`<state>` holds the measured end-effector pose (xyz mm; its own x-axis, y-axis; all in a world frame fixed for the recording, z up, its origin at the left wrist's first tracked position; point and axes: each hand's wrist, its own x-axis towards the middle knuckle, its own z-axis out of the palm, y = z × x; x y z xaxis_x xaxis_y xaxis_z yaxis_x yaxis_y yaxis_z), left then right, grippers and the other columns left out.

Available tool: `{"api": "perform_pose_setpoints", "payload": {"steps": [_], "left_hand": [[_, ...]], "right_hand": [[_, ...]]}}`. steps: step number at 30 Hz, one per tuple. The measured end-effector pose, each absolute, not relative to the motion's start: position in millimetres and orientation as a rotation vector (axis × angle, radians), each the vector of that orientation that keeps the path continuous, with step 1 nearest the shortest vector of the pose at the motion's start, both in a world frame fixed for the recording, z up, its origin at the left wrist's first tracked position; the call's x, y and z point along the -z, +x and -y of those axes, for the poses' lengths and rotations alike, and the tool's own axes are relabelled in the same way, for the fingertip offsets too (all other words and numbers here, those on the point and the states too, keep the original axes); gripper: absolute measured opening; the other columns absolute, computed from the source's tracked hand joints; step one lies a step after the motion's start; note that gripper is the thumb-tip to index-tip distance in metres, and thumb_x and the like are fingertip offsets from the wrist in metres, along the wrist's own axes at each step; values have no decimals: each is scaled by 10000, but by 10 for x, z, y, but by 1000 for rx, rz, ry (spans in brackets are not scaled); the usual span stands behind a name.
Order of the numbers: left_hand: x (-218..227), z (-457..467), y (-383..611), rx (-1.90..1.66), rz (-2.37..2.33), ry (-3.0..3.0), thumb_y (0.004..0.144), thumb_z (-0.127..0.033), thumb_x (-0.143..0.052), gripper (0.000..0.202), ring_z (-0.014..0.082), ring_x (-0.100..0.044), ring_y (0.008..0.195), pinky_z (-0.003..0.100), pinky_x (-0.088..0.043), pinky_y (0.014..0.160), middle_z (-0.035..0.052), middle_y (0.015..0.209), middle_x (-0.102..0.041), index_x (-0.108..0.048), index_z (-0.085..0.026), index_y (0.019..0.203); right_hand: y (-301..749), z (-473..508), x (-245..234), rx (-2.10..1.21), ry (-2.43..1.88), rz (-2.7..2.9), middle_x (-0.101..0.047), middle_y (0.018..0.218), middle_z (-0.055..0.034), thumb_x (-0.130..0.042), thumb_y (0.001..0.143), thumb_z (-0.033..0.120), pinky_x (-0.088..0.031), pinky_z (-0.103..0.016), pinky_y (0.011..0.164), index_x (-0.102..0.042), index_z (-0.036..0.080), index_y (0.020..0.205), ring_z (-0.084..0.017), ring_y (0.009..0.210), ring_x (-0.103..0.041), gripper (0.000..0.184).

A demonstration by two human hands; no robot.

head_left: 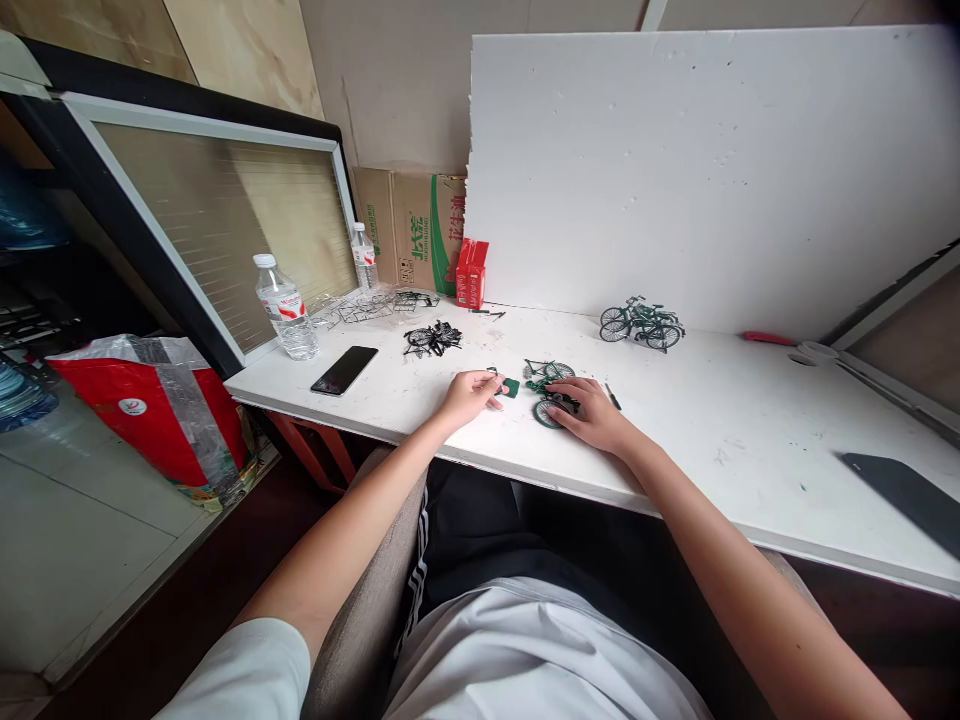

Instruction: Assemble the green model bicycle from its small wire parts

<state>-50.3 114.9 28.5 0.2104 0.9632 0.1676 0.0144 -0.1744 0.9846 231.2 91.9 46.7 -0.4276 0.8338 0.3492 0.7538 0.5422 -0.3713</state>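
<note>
My left grip (474,394) is pinching a small, flat, dark green piece (511,387), plastic by the look. My right grip (596,412) is resting over a dark green miniature bicycle with thin spoked wheels (546,412), lying on the white tabletop (720,430) just right of the left grip. Can't tell how firmly those right fingers are closing; they're hiding half of it.

Risks: the piece is offering little to hold, so a hard squeeze could be flicking it loose. Too much palm weight could be bending spokes or cracking the slim frame. The thin dark stick-like part (613,397) is sitting just beside my right knuckles; a sideways sweep could be knocking it away.

Edges: both forearms are crossing the front edge, so anything slipping toward me is risking my lap. Leftward, the black glossy smartphone (345,370) and the tangled black spoked parts (435,338) are crowding me. Behind, green bicycle models (641,322) are standing near the upright white board (675,150). The widest room is running right, toward the dark flat slab (907,500).
</note>
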Motion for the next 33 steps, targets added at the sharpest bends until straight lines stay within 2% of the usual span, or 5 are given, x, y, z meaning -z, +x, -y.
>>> {"api": "perform_pose_setpoints", "payload": {"steps": [4,15,19,25,33], "left_hand": [[-293,-1139,-504,-1144,-1008,1463,940,-541,-714,410,178,-736,682,293,-492,696,129,1064,-778,-751,-137,1002],[-307,-1127,-504,-1141,-998,1459,892,-580,-763,460,180,-727,688,296,-512,692,143,1049,-779,-758,-126,965],[-266,-1154,-524,-1147,-976,1485,854,-620,-786,511,151,-685,653,288,-523,667,139,1046,-787,-765,-125,979],[-269,-1150,-531,-1155,-990,1506,825,-601,-813,489,109,-577,582,273,-482,598,105,918,-775,-770,-128,940],[-285,-1137,-515,-1151,-1003,1481,801,-593,-830,501,119,-591,586,285,-491,594,103,892,-769,-765,-120,953]], "right_hand": [[2314,-924,-441,-188,-1294,2246,-693,1384,-167,-568,1008,542,-415,-522,1199,-711,191,1360,-363,1383,-557,517],[2342,-937,-432,-196,-1291,2201,-746,1250,-111,-543,1012,376,-455,-474,1139,-728,223,1258,-342,1304,-581,343],[2356,-965,-404,-181,-1235,2208,-763,1190,-107,-557,1004,372,-485,-504,1091,-762,240,1152,-357,1247,-612,285],[2361,-986,-397,-163,-1209,2194,-774,1150,-109,-581,995,350,-493,-525,1063,-771,241,1098,-357,1187,-637,242],[2365,-991,-388,-135,-1156,2146,-765,1103,-99,-598,984,296,-516,-522,1002,-759,254,1054,-332,1078,-654,181]]}}
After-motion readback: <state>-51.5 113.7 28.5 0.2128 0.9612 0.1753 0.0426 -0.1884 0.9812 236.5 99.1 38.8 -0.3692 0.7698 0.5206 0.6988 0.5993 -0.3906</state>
